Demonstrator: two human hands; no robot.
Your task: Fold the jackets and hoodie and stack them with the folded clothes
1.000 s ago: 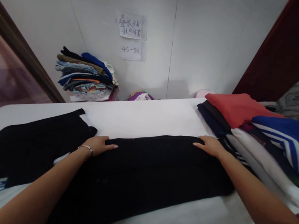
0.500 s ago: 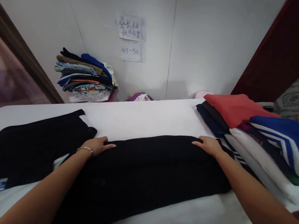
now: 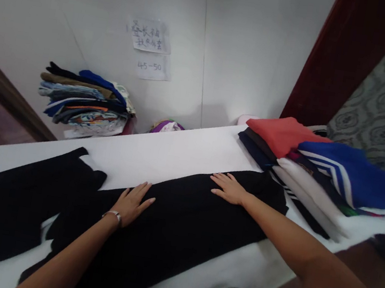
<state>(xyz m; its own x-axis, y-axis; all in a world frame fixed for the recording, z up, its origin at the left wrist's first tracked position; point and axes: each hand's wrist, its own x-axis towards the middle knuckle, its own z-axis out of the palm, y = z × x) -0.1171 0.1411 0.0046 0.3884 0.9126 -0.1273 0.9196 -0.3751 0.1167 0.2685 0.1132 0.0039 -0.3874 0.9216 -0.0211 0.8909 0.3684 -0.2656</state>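
Since the earlier frames both hands have slid inward along the black garment [image 3: 179, 225]: the left hand [image 3: 134, 203] has come off the garment's left end toward its middle, and the right hand [image 3: 229, 189] has drawn back from the right end, so the two now lie much closer together. Both are flat, palms down, fingers spread and extended, gripping nothing, only pressing on the cloth near its far edge.

The black garment lies folded into a long band on the white counter [image 3: 176, 156], its long axis running left to right and slightly away at the right. It stretches out past both hands. Its right end is nearer the right hand and stops just beside the stack of folded clothes [image 3: 319, 174]. The left end, nearer the left hand, runs toward a second black garment [image 3: 11, 203]. A pile of folded clothes [image 3: 85, 103] sits by the wall.
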